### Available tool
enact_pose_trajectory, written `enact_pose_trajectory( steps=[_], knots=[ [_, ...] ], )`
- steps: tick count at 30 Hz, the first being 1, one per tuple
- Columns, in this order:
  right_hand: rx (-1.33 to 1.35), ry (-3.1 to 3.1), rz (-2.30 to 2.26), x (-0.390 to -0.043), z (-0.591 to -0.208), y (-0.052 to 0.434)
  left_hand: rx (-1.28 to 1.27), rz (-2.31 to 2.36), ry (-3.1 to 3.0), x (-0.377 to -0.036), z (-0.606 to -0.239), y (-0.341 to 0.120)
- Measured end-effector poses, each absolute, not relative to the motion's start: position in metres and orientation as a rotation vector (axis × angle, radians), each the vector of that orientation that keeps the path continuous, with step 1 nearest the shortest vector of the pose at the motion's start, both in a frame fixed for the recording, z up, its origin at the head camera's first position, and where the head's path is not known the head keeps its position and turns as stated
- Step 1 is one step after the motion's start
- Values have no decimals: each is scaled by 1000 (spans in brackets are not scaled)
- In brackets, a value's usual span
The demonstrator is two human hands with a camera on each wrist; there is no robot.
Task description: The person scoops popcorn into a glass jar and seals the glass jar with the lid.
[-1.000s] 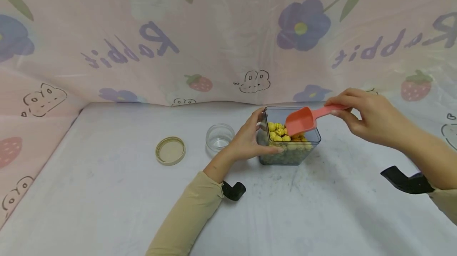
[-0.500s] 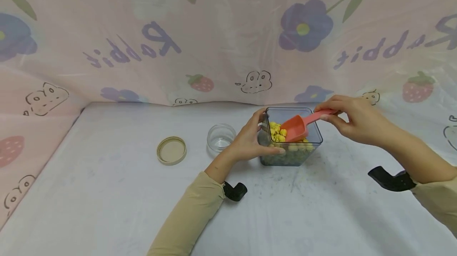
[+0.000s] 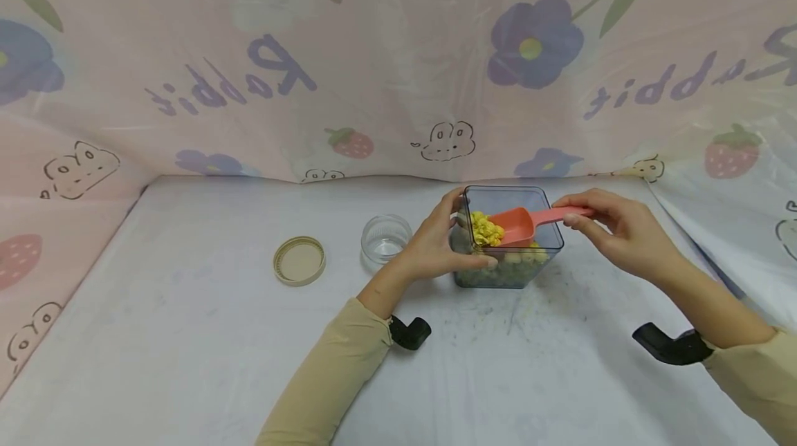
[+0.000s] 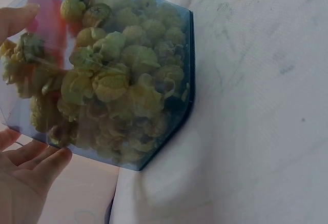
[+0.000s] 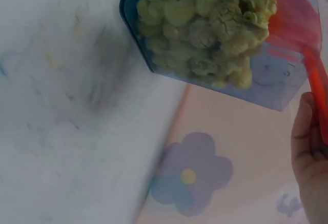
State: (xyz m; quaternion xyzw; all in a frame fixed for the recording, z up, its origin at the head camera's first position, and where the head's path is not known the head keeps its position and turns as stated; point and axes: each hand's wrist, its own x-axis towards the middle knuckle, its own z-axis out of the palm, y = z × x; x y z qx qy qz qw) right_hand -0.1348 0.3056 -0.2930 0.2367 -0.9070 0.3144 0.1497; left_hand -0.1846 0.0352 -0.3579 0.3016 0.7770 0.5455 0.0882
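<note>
A clear bluish square container (image 3: 498, 276) holds yellow popcorn (image 3: 484, 229). My left hand (image 3: 429, 247) grips its left side, thumb along the front wall and fingers round the back left. In the left wrist view the fingers (image 4: 43, 165) and thumb lie against opposite walls. My right hand (image 3: 623, 233) pinches the handle of a coral-red scoop (image 3: 518, 225) from the right. The scoop's bowl is inside the container, its front edge against the popcorn. Through the wall in the right wrist view, the red bowl (image 5: 292, 21) shows beside the popcorn.
A small clear glass jar (image 3: 385, 244) stands left of the container, close behind the left wrist. Farther left a round beige lid (image 3: 299, 261) lies on the white tabletop (image 3: 205, 349). A pink printed sheet (image 3: 373, 72) hangs behind the table.
The scoop has gone lower and left into the popcorn, its handle now lying flatter. My right hand has come down with it. The left hand and container stay in place.
</note>
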Motion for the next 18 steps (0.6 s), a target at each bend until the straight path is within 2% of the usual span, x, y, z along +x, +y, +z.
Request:
enact_pose_trajectory(
  steps=[18],
  knots=[
    [413,-2534,1261,-124,-318,312,907,1638,2320,-185,-359,36]
  ],
)
